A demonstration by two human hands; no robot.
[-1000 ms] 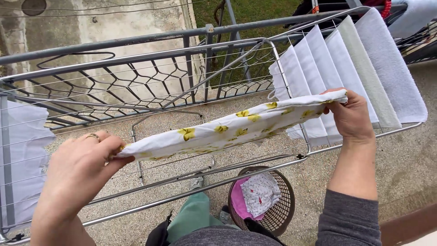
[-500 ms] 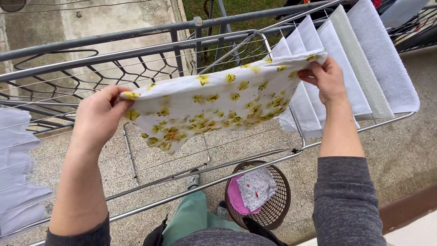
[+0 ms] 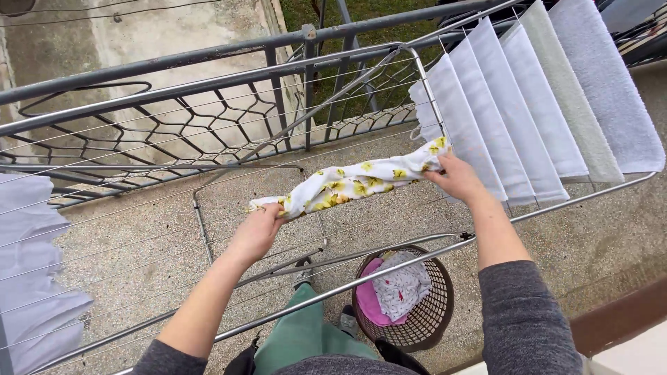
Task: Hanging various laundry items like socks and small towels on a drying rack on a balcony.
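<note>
The white cloth with yellow flowers (image 3: 351,184) is stretched in a loose, bunched band between the two hands, its long axis running from lower left to upper right, just above the thin wires of the drying rack (image 3: 389,267). The left hand (image 3: 258,232) pinches the lower end, fingers (image 3: 276,212) closed around the gathered fabric; the right hand (image 3: 455,178) grips the higher end, thumb and fingers closed on the corner, so each hand has one end and neither is nearer the middle. Right beside the right hand's fingers, touching or nearly touching the cloth's end, hang the white cloths (image 3: 486,118) already draped over the rack (a row of folded pieces, with a pale green towel (image 3: 577,104) and a white towel (image 3: 615,90) further out). Beyond the fingers stands the grey balcony railing (image 3: 208,76). Below the right forearm, on the pebbled floor, sits a brown laundry basket (image 3: 417,326) holding pink and patterned laundry. Far out past the left hand, another white sheet (image 3: 31,278) hangs from the rack's end.
</note>
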